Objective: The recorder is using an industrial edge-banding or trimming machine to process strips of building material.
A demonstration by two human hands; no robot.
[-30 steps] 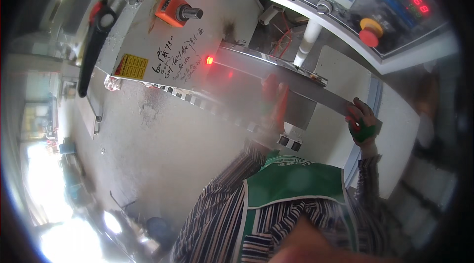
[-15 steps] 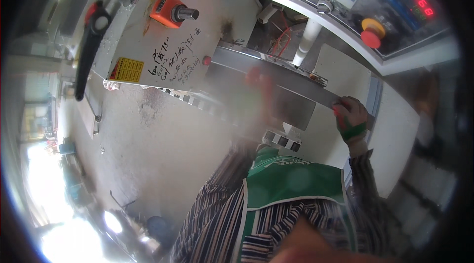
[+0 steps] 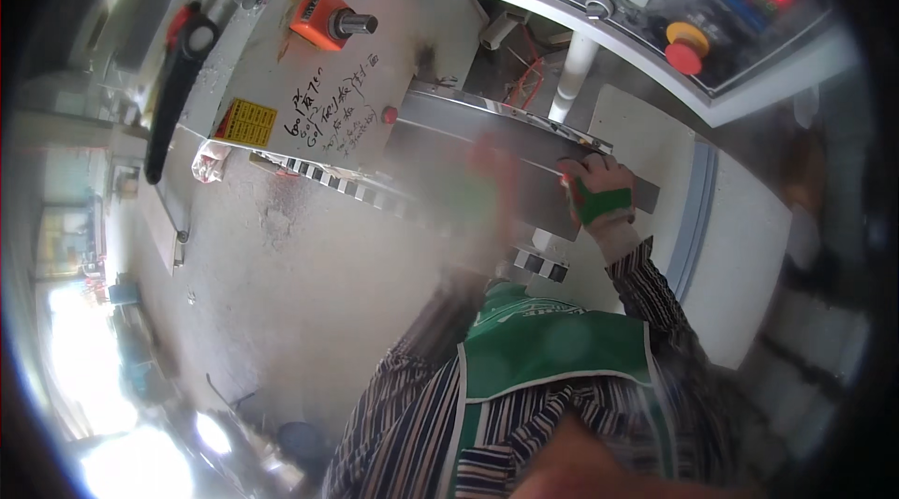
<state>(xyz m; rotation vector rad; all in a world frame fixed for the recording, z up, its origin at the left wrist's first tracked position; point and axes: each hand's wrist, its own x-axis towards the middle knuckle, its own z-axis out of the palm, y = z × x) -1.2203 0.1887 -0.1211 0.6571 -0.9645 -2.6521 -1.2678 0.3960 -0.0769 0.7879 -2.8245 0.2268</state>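
Note:
My right hand [image 3: 599,192], in a green and red glove that leaves the fingertips bare, has its bent fingers closed over a flat grey strip [image 3: 644,194]. The strip lies across the machine's work surface, and its right end sticks out past the hand. To the left, my left hand [image 3: 479,190] is over the same grey surface. It is a smeared patch of green and red in the haze, so its fingers and anything in them cannot be made out. A metal rail [image 3: 510,111] runs along the far side of the strip.
A control panel [image 3: 599,5] with knobs, a lit red button and a red-yellow stop button [image 3: 685,48] overhangs the far right. An orange box with a metal shaft [image 3: 330,22] sits on the white housing at left. A black lever [image 3: 173,96] stands farther left.
My right hand has moved left, toward my left hand, and its fingers are closed farther along. The strip's right end has also shifted left. My left hand stays about where it was.

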